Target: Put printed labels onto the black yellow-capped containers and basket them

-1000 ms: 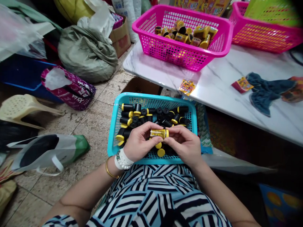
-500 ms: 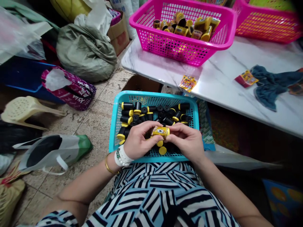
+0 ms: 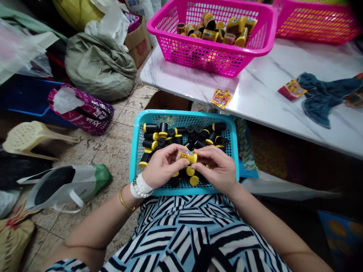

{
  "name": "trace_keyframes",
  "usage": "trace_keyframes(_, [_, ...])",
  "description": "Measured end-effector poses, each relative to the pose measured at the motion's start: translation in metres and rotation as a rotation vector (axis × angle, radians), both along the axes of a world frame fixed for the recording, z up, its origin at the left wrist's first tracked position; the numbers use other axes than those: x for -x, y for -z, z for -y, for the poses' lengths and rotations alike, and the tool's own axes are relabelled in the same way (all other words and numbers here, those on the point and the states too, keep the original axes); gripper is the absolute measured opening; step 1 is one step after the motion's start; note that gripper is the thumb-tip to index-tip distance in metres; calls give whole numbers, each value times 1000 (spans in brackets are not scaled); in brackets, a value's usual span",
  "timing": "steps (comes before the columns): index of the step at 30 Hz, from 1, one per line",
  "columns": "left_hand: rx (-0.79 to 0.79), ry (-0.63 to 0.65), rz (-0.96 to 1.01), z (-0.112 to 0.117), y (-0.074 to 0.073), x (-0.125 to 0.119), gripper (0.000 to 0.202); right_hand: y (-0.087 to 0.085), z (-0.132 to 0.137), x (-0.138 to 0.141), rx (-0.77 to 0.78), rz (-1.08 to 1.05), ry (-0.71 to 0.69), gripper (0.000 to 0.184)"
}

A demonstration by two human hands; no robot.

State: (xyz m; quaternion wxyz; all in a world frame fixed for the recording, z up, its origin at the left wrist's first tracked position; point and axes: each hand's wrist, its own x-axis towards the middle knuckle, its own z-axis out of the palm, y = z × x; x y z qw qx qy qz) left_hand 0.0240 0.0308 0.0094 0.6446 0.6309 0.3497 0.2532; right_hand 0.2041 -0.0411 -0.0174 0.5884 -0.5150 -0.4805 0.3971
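Rolling round, the yellow canister (image 3: 188,155) is showing a different printed face from half a second ago, its capped end pointing between three and four o'clock. Counting from it, out at nine, a cream stool (image 3: 24,138) is standing on the floor; at ten, a purple bag (image 3: 93,117) is leaning over, a grey sack (image 3: 99,68) slumping beyond it. Now the left hand (image 3: 160,168): thumb and forefinger are pinching in around the canister's nine o'clock end. Underneath, a teal basket (image 3: 184,113) is holding black containers (image 3: 149,144) with yellow lids. Up at twelve, a pink basket (image 3: 211,44) is sitting on the marbled table (image 3: 261,87), carrying yellow tubs (image 3: 210,34). Across to the right hand (image 3: 218,168): thumb and forefinger are nipping the cap, nearly together with just the canister between, the other fingers curling behind. At one, a bright packet (image 3: 221,99) is lying by the table's edge; over at two, a red-and-yellow box (image 3: 292,90) is nestling against a blue cloth (image 3: 320,98).
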Motion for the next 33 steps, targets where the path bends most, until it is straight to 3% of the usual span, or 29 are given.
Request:
trace_keyframes(5, [-403,18,-87,1,1,-1,28,4,-2,1,306,-402,-100,27])
trace_keyframes(7, [-443,38,-98,1,1,-1,28,7,-4,3,404,-506,-157,30])
trace_keyframes(9, [-332,40,-81,0,3,0,31,9,-6,4,424,-559,-166,31])
trace_keyframes(11, [-97,10,-24,0,5,0,33,8,-8,5,383,-533,-171,28])
trace_keyframes(14, [266,-70,43,1,7,-1,35,4,-9,0,255,-369,-208,30])
trace_keyframes(16, [392,-82,46,3,7,-4,41,1,-8,-5,157,-224,-242,37])
trace_keyframes(19, [477,-53,83,6,3,-10,45,-1,-6,-7,37,-65,-234,27])
trace_keyframes(26, [680,-3,342,14,2,-16,44,1,-1,3,-146,-12,3,18])
trace_keyframes(30, [656,-101,339,17,8,-20,42,2,-1,4,-114,27,-25,15])
trace_keyframes(33, [617,-187,303,17,8,-24,44,2,1,5,17,-27,-74,40])
